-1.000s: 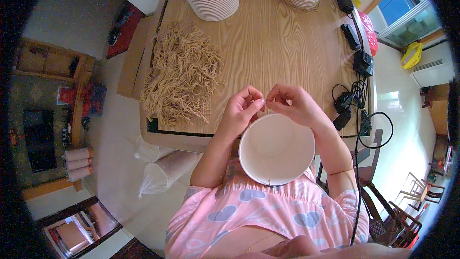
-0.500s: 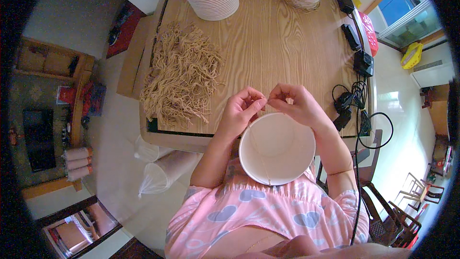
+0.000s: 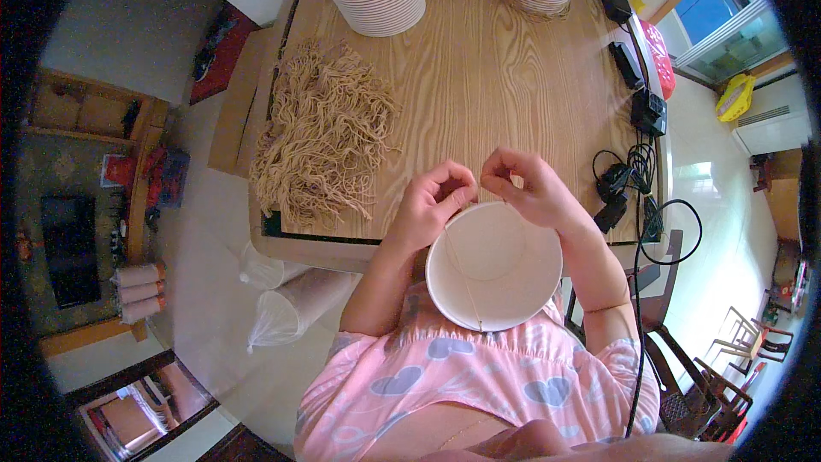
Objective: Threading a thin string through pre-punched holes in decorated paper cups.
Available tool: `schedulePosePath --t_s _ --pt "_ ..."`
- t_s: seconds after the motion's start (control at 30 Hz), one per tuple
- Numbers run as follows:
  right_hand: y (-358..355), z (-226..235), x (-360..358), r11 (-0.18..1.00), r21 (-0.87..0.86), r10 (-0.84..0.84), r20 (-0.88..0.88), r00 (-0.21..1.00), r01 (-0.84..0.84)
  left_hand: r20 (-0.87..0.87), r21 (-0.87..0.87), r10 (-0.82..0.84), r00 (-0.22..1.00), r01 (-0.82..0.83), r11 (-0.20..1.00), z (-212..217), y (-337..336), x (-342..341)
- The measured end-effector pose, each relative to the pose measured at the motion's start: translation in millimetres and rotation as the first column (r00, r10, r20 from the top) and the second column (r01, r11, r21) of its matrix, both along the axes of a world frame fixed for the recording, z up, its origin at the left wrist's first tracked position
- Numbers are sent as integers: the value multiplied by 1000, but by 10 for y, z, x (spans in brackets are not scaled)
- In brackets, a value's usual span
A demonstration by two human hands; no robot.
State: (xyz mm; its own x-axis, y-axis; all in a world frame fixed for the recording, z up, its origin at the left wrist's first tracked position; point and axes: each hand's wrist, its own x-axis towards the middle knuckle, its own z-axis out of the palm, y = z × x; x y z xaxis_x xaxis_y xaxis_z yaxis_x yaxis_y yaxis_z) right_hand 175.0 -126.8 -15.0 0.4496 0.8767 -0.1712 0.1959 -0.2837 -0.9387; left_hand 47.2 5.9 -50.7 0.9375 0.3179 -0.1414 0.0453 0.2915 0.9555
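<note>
Left hand [image 3: 434, 205] + right hand [image 3: 534, 192] pinch, can't tell what, by smooth round white tub [image 3: 534, 282]; wavy tan twine [image 3: 325, 137] upper left.

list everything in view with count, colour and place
paper bucket: 1, white inside, between forearms
strand: 1, tan, inside bucket
cord heap: 1, tan, table's left
bucket stacks: 2, orange-white, table's far end
table: 1, brown wood-grain, centre
power adapters: 3, black, table's right edge
cables: several, black, table's right
plastic bags: 2, translucent, floor left
cardboard: 1, brown, left of table
screen: 1, black, far left
chairs: several, brown, lower right
window: 1, bluish, upper right
garment: 1, pink patterned, torso
left hand: 1, bare, near rim
right hand: 1, bare, near rim
</note>
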Motion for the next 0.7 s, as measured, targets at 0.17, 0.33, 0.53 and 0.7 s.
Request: schedulePosePath --t_s 0.17,0.33,0.53,0.7 --pt "5 -44 2 999 -30 17 68 998 -15 7 110 -22 1000 21 994 18 -2 -12" --pt "19 21 31 994 -105 18 47 999 -13 -25 -110 11 1000 -14 994 -15 -6 -7" --pt "-7 52 32 997 -65 50 20 999 -49 -80 -135 49 996 -60 989 -9 3 9" --pt "-2 63 14 997 -71 10 2 1000 -10 -57 54 21 998 -18 998 -4 -1 9"
